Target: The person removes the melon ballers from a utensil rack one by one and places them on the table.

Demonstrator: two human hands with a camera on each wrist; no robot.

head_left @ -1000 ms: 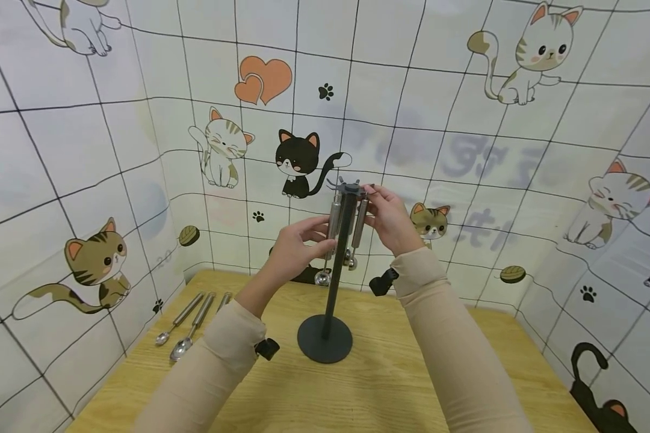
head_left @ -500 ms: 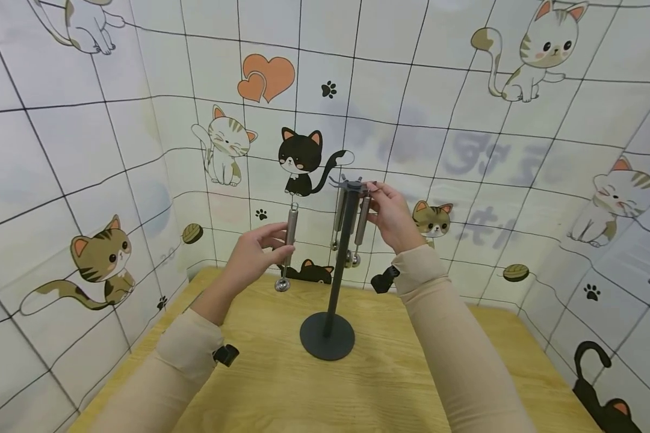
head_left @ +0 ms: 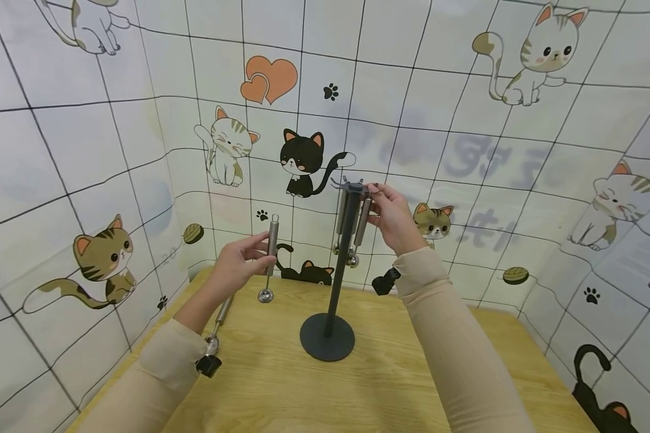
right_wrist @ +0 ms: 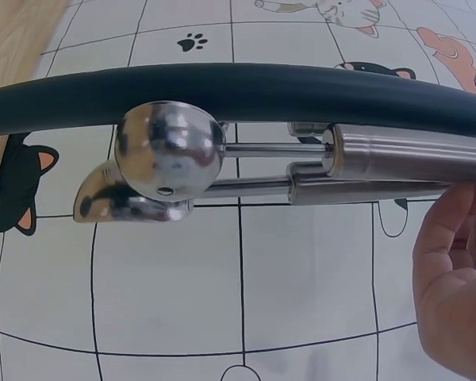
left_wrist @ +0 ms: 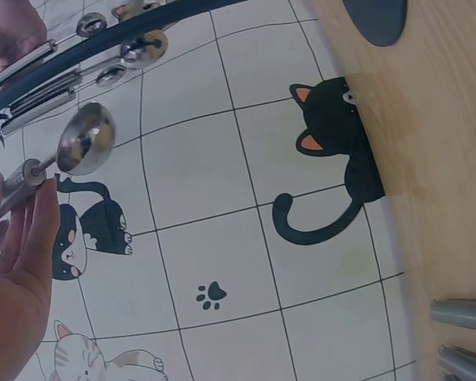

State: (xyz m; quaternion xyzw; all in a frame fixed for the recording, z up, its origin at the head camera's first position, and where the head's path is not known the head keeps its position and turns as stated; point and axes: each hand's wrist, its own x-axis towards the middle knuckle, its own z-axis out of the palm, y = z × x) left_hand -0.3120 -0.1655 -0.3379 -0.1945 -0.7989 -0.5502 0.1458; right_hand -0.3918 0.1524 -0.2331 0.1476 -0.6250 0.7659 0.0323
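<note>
My left hand (head_left: 238, 264) holds a steel melon baller (head_left: 272, 237) by its handle, upright with its small round bowl downward, left of the stand and above the table. The bowl (left_wrist: 87, 139) shows large in the left wrist view. My right hand (head_left: 392, 218) pinches at the hooked top of the dark utensil stand (head_left: 337, 270), beside the upper end of a hanging handle. Several steel tools hang there, among them a round-bowled scoop (right_wrist: 170, 151) close beside the pole. In the right wrist view, the right fingertips are right at a handle (right_wrist: 412, 151).
On the wooden table (head_left: 401, 367), left of the stand, lies a steel spoon-like tool (head_left: 223, 313), partly behind my left wrist. Two handle ends (left_wrist: 462, 314) show at the left wrist view's lower right. The round base (head_left: 327, 346) stands mid-table, before the cat-printed wall (head_left: 428, 108).
My left hand has taken the melon baller off the stand and moved it left and slightly down. The right hand stays at the stand's top.
</note>
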